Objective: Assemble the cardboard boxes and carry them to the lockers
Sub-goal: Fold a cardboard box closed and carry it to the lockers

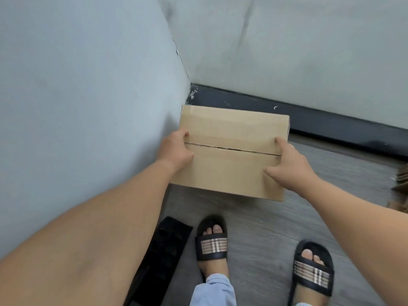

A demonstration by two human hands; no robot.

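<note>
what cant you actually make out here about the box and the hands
Head view, the only one:
- Cardboard box: its underside and contents are hidden by the shut flaps.
- Left hand and right hand: fingers go over the box's sides, out of sight.
- Lockers: not in frame.
- Brown thing: cut off by right edge.

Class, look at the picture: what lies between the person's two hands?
In the head view, the closed cardboard box spans between the left hand and right hand, its flap seam running across.

Grey wood-grain floor [260,228]: cardboard box [229,164] in wall corner; black ridged strip [163,257] beside left wall.
</note>
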